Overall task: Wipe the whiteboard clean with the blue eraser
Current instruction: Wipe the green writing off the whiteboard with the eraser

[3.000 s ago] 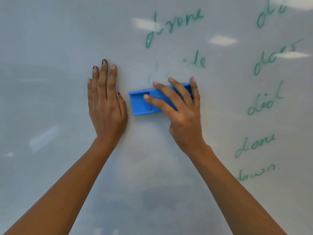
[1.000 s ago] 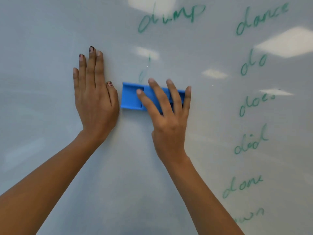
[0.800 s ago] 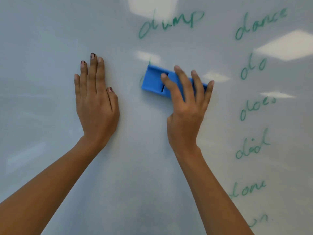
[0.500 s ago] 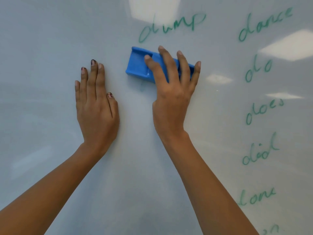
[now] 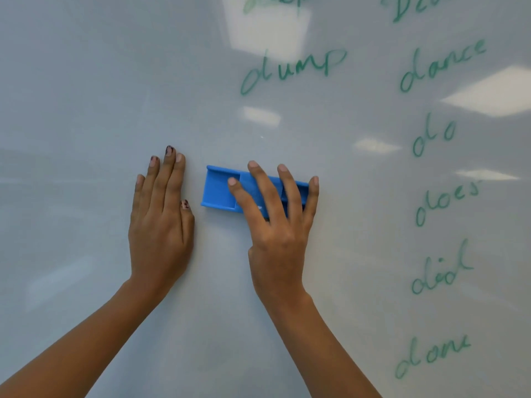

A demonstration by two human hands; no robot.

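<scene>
Straight-fingered right hand [image 5: 277, 239] on seemingly plastic blue eraser [image 5: 219, 191], left hand [image 5: 159, 234] flat, glossy whiteboard [image 5: 86, 81]

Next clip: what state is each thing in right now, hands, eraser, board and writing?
whiteboard: not yet clean; green words at top and right.
blue eraser: flat against the whiteboard, under the right hand.
right hand: fingers straight and spread, pressing the blue eraser.
left hand: flat on the whiteboard, beside the blue eraser, not touching it.
</scene>
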